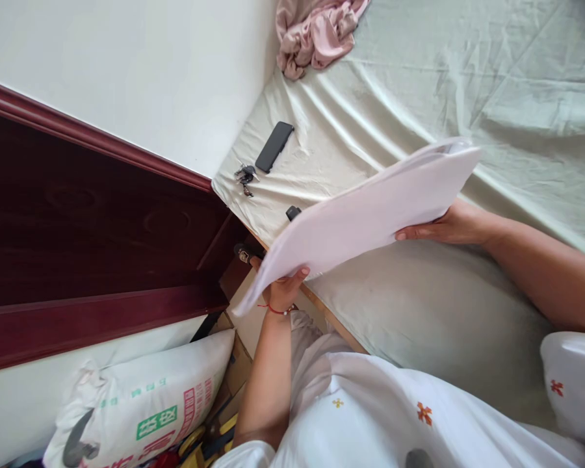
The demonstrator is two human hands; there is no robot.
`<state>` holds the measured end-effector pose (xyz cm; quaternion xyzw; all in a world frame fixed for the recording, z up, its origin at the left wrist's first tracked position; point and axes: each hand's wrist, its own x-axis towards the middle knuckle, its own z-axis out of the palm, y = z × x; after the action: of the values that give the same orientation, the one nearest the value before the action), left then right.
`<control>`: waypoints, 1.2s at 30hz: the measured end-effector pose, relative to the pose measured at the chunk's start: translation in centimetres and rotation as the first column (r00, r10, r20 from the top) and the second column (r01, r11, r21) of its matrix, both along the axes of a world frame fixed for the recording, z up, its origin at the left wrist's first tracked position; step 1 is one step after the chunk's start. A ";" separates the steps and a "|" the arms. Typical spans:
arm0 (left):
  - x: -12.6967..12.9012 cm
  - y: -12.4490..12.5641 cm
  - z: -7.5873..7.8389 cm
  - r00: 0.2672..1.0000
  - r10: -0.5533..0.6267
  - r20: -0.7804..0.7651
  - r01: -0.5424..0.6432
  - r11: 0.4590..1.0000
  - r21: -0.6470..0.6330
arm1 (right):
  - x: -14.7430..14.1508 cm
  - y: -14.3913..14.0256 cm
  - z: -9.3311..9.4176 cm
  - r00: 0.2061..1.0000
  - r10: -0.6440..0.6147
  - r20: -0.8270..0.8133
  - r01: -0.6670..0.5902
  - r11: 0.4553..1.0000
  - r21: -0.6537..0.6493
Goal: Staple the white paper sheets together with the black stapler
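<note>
A long, pale white folded cloth (370, 208) is held up between my two hands, tilted with its right end higher. Layered folds show at its upper right end. My left hand (285, 292) grips its lower left part, thumb in front and the other fingers mostly hidden behind; a red string bracelet is on the wrist. On the lower edge near the right end, my right hand (448, 224) is closed with the thumb in front and its fingers behind. The cloth hangs above the bed, clear of the sheet at its right end.
The bed has a pale green, wrinkled sheet (400, 97). On it lie a black phone (274, 147), keys (246, 174), a small black object (293, 212) partly covered, and pink fabric (322, 36). Dark red wooden panelling (102, 214) and a printed white sack (151, 403) are at left.
</note>
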<state>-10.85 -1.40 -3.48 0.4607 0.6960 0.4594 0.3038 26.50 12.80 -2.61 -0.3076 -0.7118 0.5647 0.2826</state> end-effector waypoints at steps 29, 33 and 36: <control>3.0 1.8 6.4 0.811 -0.389 0.438 0.585 0.519 -0.623 | 2.3 1.8 0.5 0.981 0.154 -0.120 -0.188 0.911 -0.368; 4.2 3.2 6.7 0.772 -0.502 0.390 0.631 0.535 -0.562 | 2.3 1.7 1.4 0.970 0.242 0.035 -0.218 0.922 -0.320; 4.9 4.3 6.4 0.775 -0.509 0.375 0.626 0.538 -0.565 | 1.9 1.7 1.8 0.933 0.330 0.147 -0.267 0.904 -0.333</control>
<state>-5.96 2.87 2.91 0.4827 0.5953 0.0939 0.6354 28.44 14.50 -0.82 -0.2901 -0.6785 0.6715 0.0680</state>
